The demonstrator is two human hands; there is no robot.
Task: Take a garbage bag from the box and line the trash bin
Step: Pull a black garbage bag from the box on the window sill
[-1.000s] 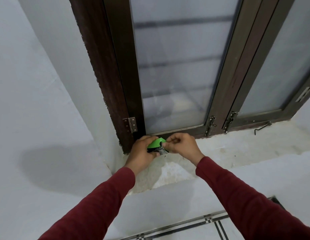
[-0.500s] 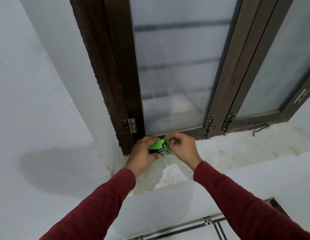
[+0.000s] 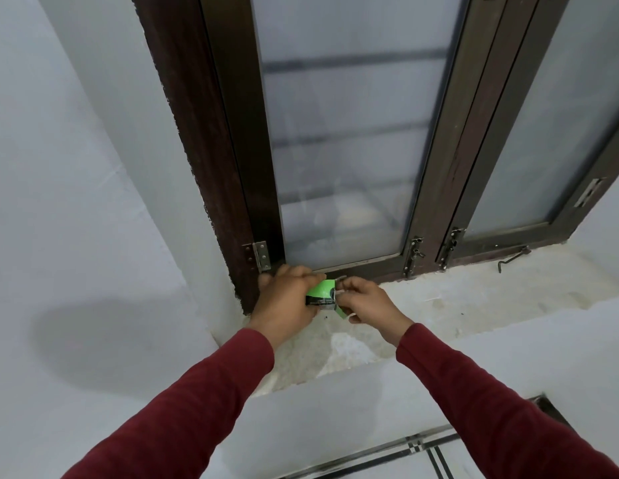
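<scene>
**Small green box held over the windowsill**

The left hand (image 3: 287, 299) wraps closed around a small bright-green garbage bag box (image 3: 320, 294) with a dark band along its lower edge. The right hand (image 3: 365, 302) pinches something pale at the box's right end. Both hover above the stained windowsill (image 3: 474, 299), beside the dark window frame (image 3: 211, 133).

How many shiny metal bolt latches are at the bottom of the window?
2. One silver metal bolt latch sits at the foot of the left brown window panel; the other silver bolt latch is just right of it, on the neighbouring panel. More may lie out of view higher up.
</scene>
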